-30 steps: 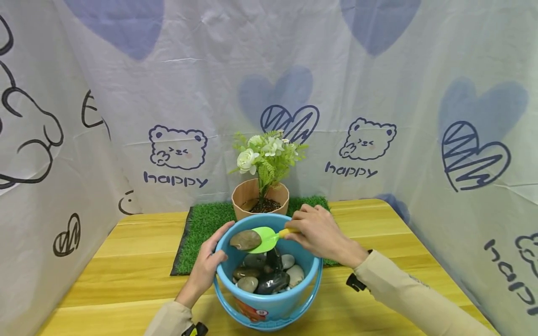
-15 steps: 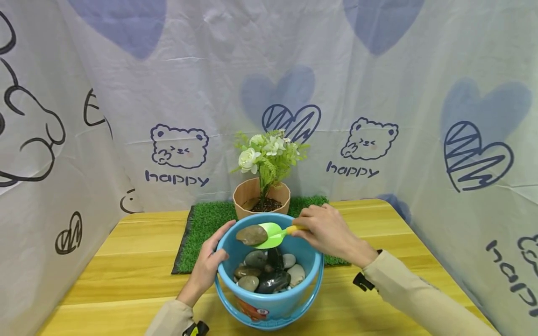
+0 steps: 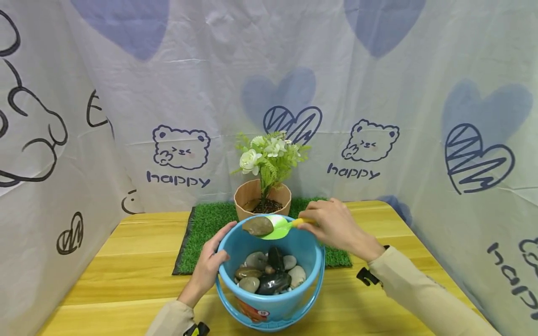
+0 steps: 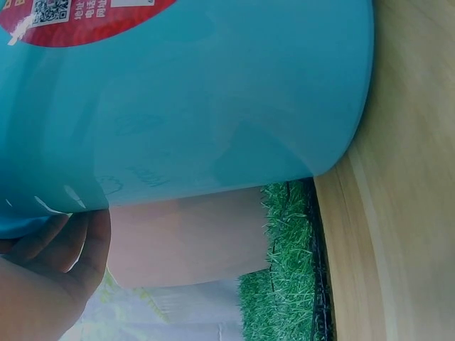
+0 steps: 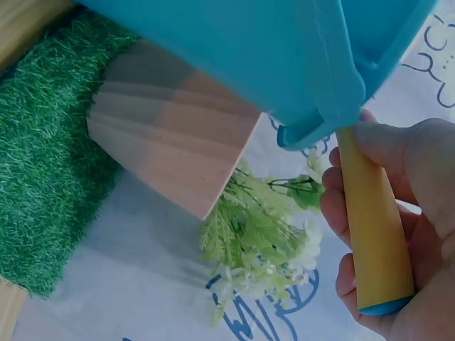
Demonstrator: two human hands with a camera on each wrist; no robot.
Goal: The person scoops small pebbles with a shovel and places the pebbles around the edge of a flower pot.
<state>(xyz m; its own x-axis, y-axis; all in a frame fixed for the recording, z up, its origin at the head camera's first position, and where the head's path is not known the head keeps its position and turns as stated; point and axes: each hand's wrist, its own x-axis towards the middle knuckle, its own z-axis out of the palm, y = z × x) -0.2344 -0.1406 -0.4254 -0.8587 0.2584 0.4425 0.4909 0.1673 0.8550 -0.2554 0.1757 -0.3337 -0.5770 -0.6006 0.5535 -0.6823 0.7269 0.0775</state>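
Note:
A blue bucket point(image 3: 286, 304) stands on the table with several wet-looking grey, brown and black stones point(image 3: 271, 275) inside. My left hand point(image 3: 208, 261) grips its rim on the left, thumb over the edge and fingers against the outer wall point(image 4: 199, 106). By its yellow handle point(image 5: 373, 227), my right hand point(image 3: 336, 228) holds a small toy shovel with a bright green blade point(image 3: 282, 229). One brown oval stone point(image 3: 258, 226) lies on the blade, over the far part of the bucket's mouth. The blade is hidden in the right wrist view.
Close behind the bucket, a tan pot point(image 3: 244, 198) with a white-flowered plant point(image 3: 269, 154) stands on a green turf mat point(image 3: 193, 252). The wooden table point(image 3: 122, 261) extends to both sides. Printed white cloth point(image 3: 235, 70) hangs behind and at the sides.
My right hand has raised the shovel and its stone, drifting right and toward the bucket's far rim. My left hand keeps its grip on the bucket.

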